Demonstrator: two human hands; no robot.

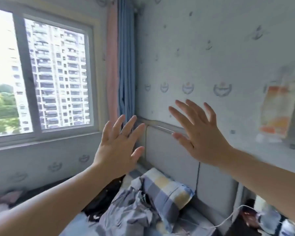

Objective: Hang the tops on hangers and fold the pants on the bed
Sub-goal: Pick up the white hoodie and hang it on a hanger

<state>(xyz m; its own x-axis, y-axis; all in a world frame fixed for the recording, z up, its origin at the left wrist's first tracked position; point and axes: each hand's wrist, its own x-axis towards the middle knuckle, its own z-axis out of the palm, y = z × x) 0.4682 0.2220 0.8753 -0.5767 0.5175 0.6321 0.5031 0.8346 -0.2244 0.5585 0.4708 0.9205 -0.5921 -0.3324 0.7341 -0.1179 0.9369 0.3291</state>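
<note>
Head view. Left hand (119,147) held up, back toward the camera, fingers straight and spread, gripping nothing. Right hand (200,133) likewise lifted, fingers splayed and slack, nothing in it.

Behind the left fingertips, a blue curtain (126,65), with a pink curtain (111,65) just beside it. Further left of those fingers, a window (54,74) with tower blocks and trees outside. Behind the right fingers, a patterned wallpapered wall (203,48). Between and under both sets of fingers, a grey padded headboard (169,154).

Well below the fingers, on the bed (80,229):
- a checked pillow (165,188) leaning at the headboard;
- crumpled grey-blue bedding (131,217) just in front of it;
- a black garment (104,200) under the left wrist, touching the bedding's left edge; top or pants, cannot tell.

Off to the right of the right fingers, a blurred orange-and-white sheet (278,109) on the wall. Far below the right forearm, a white cable (228,220).
</note>
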